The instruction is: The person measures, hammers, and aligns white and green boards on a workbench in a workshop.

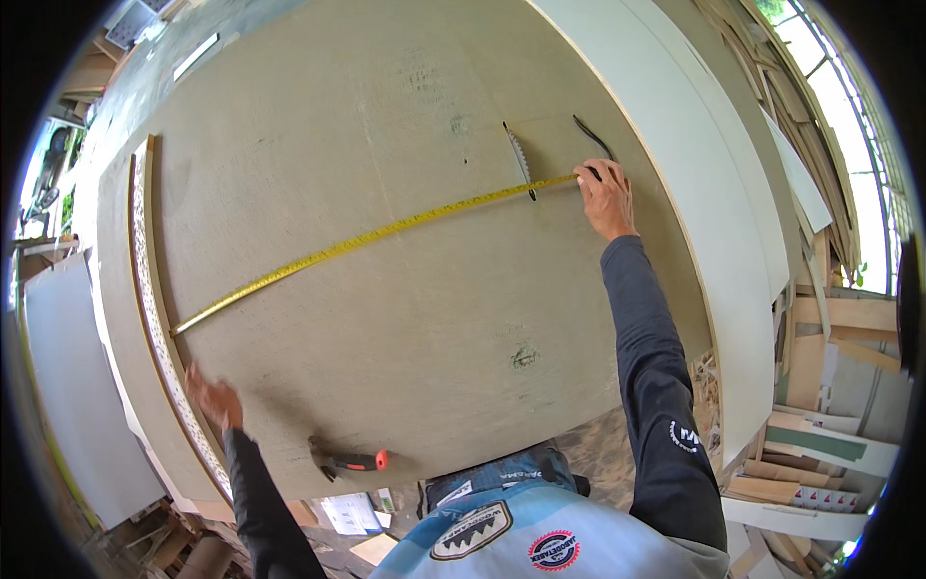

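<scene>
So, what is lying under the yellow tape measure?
The tape measure lies across the plywood table and passes the saw blade. The right hand covers its end.

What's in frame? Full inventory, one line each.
table: 1, tan plywood, centre
tape: 1, yellow, stretched across table from left fence to right hand
blade: 1, grey, sticking up through table, crossing tape
fence: 1, pale strip, table's left edge
hammer: 1, black and red handle, near edge
white boards: several, right of table
wood offcuts: pile, lower right
left hand: at fence, open
right hand: gripping tape's end by blade
</scene>
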The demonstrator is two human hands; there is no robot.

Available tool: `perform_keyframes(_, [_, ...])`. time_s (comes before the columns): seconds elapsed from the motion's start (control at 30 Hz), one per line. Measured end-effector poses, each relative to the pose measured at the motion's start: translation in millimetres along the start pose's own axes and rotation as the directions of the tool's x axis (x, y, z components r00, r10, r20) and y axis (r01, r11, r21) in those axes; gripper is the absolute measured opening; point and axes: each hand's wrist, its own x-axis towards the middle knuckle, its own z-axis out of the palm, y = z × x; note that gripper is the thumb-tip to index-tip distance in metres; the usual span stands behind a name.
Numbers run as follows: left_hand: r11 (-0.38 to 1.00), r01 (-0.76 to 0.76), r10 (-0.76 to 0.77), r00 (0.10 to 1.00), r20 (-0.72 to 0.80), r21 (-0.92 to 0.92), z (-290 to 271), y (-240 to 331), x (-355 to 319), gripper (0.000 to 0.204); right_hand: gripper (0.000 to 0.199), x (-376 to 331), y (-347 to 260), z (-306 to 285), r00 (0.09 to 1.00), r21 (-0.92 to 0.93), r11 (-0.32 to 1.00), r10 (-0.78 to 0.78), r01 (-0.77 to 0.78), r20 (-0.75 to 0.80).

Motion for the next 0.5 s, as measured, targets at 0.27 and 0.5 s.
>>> perform_keyframes(0.27, [0.852, -0.354, 0.356, 0.932, -0.069, -0.386, 53.5, 289.0, 25.8, 0.037, 0.018, -5.1, -12.2, 25.9, 0.983, -0.055, 0.998, -0.013, 0.003, -0.182])
perform_keyframes(0.5, [0.882, -0.349, 0.306, 0.935, -0.180, -0.316, 78.1, 324.3, 26.9, 0.014, 0.019, -9.3, -9.6, 33.5, 0.960, -0.020, 1.000, 0.004, -0.010, -0.279])
